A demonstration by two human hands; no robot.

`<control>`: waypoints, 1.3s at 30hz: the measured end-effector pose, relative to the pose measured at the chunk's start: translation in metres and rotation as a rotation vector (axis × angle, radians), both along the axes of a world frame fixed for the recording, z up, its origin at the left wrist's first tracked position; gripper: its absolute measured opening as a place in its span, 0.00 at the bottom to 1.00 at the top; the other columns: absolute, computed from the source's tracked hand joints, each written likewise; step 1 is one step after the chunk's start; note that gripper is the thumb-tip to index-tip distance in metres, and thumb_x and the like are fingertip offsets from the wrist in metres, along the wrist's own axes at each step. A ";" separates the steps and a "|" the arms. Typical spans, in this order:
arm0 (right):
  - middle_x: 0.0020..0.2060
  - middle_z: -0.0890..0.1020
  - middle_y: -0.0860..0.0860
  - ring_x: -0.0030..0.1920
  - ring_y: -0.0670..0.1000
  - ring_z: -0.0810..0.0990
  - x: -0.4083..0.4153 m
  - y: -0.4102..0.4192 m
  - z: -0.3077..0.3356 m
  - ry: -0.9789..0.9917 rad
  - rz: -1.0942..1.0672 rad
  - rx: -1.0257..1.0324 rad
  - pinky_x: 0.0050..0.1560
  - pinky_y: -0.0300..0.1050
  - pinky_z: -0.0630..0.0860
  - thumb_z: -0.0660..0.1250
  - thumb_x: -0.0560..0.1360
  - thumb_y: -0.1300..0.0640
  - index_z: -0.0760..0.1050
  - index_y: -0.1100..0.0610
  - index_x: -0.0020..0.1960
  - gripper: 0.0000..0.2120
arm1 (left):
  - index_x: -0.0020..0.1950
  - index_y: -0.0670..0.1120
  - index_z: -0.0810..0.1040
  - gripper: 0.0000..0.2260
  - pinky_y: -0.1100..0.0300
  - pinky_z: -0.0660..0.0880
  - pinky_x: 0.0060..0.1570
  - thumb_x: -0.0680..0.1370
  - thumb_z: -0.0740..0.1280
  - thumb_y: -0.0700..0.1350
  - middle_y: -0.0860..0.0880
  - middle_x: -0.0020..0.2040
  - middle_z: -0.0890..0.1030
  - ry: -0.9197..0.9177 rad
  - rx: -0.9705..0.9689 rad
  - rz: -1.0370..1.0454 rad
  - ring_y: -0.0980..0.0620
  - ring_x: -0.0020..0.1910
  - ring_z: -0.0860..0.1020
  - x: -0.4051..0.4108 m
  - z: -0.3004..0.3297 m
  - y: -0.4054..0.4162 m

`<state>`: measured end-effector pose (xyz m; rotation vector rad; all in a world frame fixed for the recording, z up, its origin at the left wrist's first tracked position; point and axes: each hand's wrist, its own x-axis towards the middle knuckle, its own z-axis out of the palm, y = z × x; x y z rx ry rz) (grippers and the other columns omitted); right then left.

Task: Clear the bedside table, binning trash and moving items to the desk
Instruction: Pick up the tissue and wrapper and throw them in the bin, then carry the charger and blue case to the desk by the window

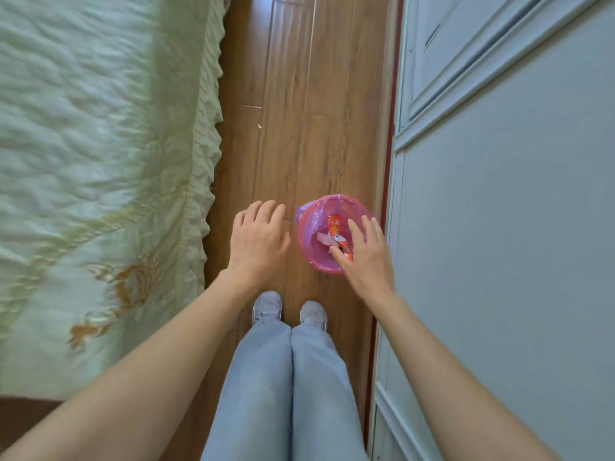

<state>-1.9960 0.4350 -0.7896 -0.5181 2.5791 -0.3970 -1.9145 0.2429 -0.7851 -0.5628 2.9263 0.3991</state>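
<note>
Fingers (357, 232) of the right hand (366, 261) are spread loose and grip nothing, hovering over the 4 o'clock edge of the pink bin (307, 224). Inside the bin lie an orange wrapper (336, 227) and a white scrap (322, 239). At the bin's 9 o'clock, the left hand (258, 242) hangs above the wooden floor (293, 128), its fingers likewise spread and empty. A bed (100, 161) lies further toward 9 o'clock.

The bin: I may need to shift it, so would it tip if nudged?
Probably slides or tips easily: the bin looks small, plastic and nearly empty, holding only a wrapper and paper scraps. Its loose liner may slip.
</note>
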 end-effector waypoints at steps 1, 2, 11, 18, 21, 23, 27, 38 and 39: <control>0.75 0.59 0.55 0.76 0.53 0.50 0.004 0.001 0.025 0.011 -0.006 -0.019 0.74 0.52 0.53 0.61 0.76 0.42 0.60 0.54 0.74 0.31 | 0.62 0.43 0.74 0.19 0.47 0.71 0.55 0.72 0.65 0.47 0.44 0.61 0.77 0.006 0.005 0.017 0.42 0.61 0.74 0.003 0.025 0.000; 0.75 0.60 0.55 0.76 0.53 0.51 0.009 0.002 0.049 0.023 -0.005 -0.038 0.74 0.51 0.52 0.62 0.76 0.42 0.60 0.55 0.74 0.31 | 0.63 0.42 0.74 0.20 0.47 0.71 0.56 0.72 0.65 0.47 0.44 0.61 0.77 0.016 0.005 0.040 0.42 0.61 0.74 0.007 0.050 0.000; 0.74 0.63 0.54 0.76 0.53 0.53 0.038 -0.002 0.223 0.119 0.133 -0.197 0.74 0.50 0.54 0.60 0.78 0.45 0.63 0.55 0.73 0.27 | 0.65 0.41 0.73 0.21 0.46 0.70 0.58 0.75 0.62 0.49 0.42 0.63 0.76 0.129 -0.025 0.320 0.41 0.63 0.72 0.079 0.234 0.032; 0.72 0.66 0.55 0.75 0.54 0.56 0.067 -0.032 0.288 0.181 0.421 -0.248 0.73 0.51 0.55 0.60 0.78 0.45 0.66 0.57 0.71 0.26 | 0.66 0.43 0.73 0.21 0.46 0.67 0.62 0.75 0.65 0.49 0.43 0.64 0.75 0.102 -0.019 0.610 0.42 0.65 0.71 0.154 0.292 0.060; 0.71 0.67 0.57 0.75 0.55 0.56 0.088 -0.050 0.305 0.196 0.590 -0.257 0.73 0.52 0.56 0.60 0.78 0.45 0.67 0.58 0.70 0.25 | 0.64 0.43 0.73 0.20 0.45 0.68 0.61 0.74 0.67 0.49 0.43 0.63 0.76 0.120 -0.042 0.764 0.42 0.63 0.73 0.189 0.313 0.064; 0.71 0.67 0.57 0.75 0.56 0.57 0.107 -0.064 0.315 0.217 0.685 -0.255 0.73 0.51 0.55 0.60 0.78 0.46 0.67 0.57 0.70 0.24 | 0.66 0.44 0.72 0.21 0.46 0.67 0.63 0.75 0.65 0.50 0.44 0.65 0.75 0.128 -0.037 0.849 0.43 0.65 0.71 0.215 0.326 0.062; 0.71 0.68 0.56 0.75 0.56 0.57 0.159 -0.091 0.332 0.227 0.841 -0.265 0.73 0.50 0.53 0.61 0.78 0.45 0.68 0.56 0.69 0.24 | 0.69 0.44 0.69 0.21 0.48 0.64 0.66 0.78 0.61 0.51 0.45 0.69 0.71 0.145 -0.063 0.994 0.44 0.69 0.67 0.277 0.343 0.051; 0.73 0.65 0.55 0.75 0.55 0.56 0.375 -0.165 0.366 0.212 1.209 -0.244 0.73 0.53 0.56 0.54 0.79 0.43 0.63 0.54 0.72 0.25 | 0.69 0.42 0.70 0.22 0.48 0.65 0.65 0.77 0.62 0.51 0.44 0.68 0.72 0.153 -0.138 1.249 0.44 0.68 0.67 0.509 0.371 0.038; 0.73 0.64 0.54 0.75 0.55 0.55 0.394 -0.172 0.369 0.214 1.228 -0.241 0.73 0.53 0.56 0.54 0.79 0.42 0.62 0.54 0.72 0.25 | 0.69 0.42 0.70 0.22 0.48 0.65 0.65 0.77 0.62 0.51 0.44 0.68 0.72 0.151 -0.142 1.266 0.44 0.68 0.67 0.531 0.372 0.036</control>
